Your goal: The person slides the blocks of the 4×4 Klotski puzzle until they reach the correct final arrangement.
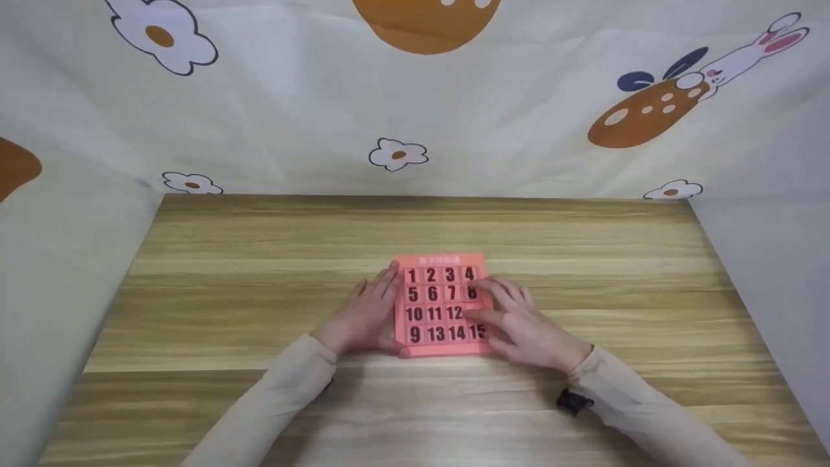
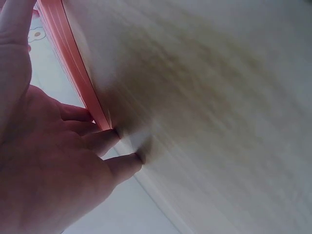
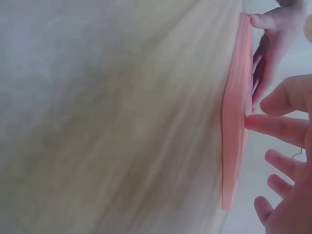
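A pink number sliding puzzle (image 1: 443, 350) lies flat on the wooden table, with black numerals on its tiles. Its rows read 1 2 3 4, 5 6 7 8, 10 11 12, then 9 13 14 15. My left hand (image 1: 367, 316) rests along the left edge, thumb at the near corner and fingers extended up the side. In the left wrist view, those fingers (image 2: 103, 141) reach the frame's side and the tabletop. My right hand (image 1: 528, 327) is over the right edge, one fingertip beside the 12 tile (image 1: 454, 312), another near the 4 and 8. That finger covers the third row's right-hand slot.
The wood-grain table (image 1: 259, 240) extends around the puzzle. A pale patterned cloth (image 1: 292, 123) stands behind it, with more pale walls at both sides. A dark wrist device (image 1: 574, 402) hangs at the right sleeve.
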A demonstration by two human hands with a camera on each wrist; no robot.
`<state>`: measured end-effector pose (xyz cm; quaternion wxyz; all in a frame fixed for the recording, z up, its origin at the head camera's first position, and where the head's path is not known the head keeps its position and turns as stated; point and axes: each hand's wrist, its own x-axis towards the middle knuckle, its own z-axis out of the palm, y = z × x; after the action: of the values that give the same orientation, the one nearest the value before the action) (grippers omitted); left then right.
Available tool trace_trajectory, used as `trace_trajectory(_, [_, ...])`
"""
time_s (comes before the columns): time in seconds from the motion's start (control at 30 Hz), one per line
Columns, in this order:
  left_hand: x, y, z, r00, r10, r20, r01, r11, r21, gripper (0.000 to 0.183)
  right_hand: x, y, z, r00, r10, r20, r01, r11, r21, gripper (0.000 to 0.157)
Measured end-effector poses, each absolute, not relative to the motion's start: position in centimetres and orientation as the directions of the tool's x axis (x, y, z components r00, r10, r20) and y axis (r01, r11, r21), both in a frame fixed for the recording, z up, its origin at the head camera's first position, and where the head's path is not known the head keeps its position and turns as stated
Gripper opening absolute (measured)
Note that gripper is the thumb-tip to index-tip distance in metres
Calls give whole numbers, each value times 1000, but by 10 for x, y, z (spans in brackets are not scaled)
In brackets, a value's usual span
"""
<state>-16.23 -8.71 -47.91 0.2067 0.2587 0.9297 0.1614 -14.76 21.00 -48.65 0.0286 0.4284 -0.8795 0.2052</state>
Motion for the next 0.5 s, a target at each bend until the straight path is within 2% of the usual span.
trace_trajectory(0.2, [-163,-86,-480,-781,546,-304,404,812,421,133,-147,216,-487,-657,-707,263,-747,561,-358,32])
trace_trajectory(0.5, [-164,-87,-480,-778,544,-314,398,814,423,135,-144,224,-491,-648,-712,271,-755,555,-350,29])
